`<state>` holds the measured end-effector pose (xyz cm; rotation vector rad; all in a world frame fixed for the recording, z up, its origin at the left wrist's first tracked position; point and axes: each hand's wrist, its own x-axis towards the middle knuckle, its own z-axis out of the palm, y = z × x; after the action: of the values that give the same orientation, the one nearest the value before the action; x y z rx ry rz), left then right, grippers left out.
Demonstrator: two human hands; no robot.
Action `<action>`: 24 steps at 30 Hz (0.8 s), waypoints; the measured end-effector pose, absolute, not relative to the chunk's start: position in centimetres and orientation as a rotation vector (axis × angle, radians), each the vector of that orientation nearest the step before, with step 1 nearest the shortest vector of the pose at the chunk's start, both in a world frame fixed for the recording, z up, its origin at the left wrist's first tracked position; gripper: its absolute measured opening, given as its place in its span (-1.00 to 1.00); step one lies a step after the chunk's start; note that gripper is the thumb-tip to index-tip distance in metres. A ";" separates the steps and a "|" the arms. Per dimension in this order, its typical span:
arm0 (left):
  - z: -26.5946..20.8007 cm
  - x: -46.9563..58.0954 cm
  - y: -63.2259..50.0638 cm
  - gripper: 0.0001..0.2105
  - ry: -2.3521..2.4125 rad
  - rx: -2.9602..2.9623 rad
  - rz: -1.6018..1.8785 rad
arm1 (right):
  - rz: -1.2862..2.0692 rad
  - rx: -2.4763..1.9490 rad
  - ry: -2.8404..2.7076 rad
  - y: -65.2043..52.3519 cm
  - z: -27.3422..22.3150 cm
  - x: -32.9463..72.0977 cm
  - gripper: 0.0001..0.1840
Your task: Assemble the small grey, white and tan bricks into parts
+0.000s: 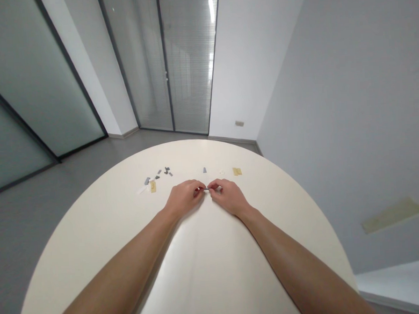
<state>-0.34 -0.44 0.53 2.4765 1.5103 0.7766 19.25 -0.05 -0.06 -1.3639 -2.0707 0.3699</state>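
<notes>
My left hand (187, 197) and my right hand (229, 196) meet over the middle of a round white table (208, 269). Pinched between the fingertips of both is a small dark grey piece (206, 189), too small to name. The fingers of each hand are closed on one end of it. Just beyond them lies a grey wedge-shaped piece (204, 170), apart from the hands. To the left, several small grey and dark pieces (166, 171) are scattered, with a yellowish paper slip (153, 186) close by.
Right of the hands lie yellowish paper slips (237, 171) and some tiny pale bits (222, 172). A white strip (142, 190) is at the left. Beyond the table stand glass partitions (186, 60) and a grey wall (353, 88) with a tape strip (395, 214).
</notes>
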 end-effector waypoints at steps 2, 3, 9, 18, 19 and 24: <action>0.6 -0.3 -0.4 -0.79 1.513 2.472 0.776 | 0.364 -1.361 -2.076 0.0 -0.1 19.3 -0.81; 0.6 -0.3 -0.4 -0.80 1.517 2.468 0.774 | 0.361 -1.361 -2.079 0.0 -0.2 19.3 -0.81; 0.6 -0.3 -0.4 -0.80 1.540 2.464 0.770 | 0.345 -1.361 -2.080 -0.1 -0.3 19.3 -0.79; 0.8 -0.1 -0.5 -0.83 1.552 2.464 0.780 | 0.356 -1.357 -2.074 -0.2 -0.1 19.2 -0.82; 0.8 -0.1 -0.5 -0.83 1.556 2.467 0.781 | 0.359 -1.356 -2.074 -0.2 0.0 19.2 -0.82; 0.9 0.2 -0.8 -0.85 1.591 2.478 0.768 | 0.363 -1.343 -2.076 -0.1 -0.1 19.2 -0.82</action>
<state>0.24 -0.76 0.88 2.4783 1.5914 0.7685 19.20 -0.13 -0.06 -1.3431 -2.0763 0.3630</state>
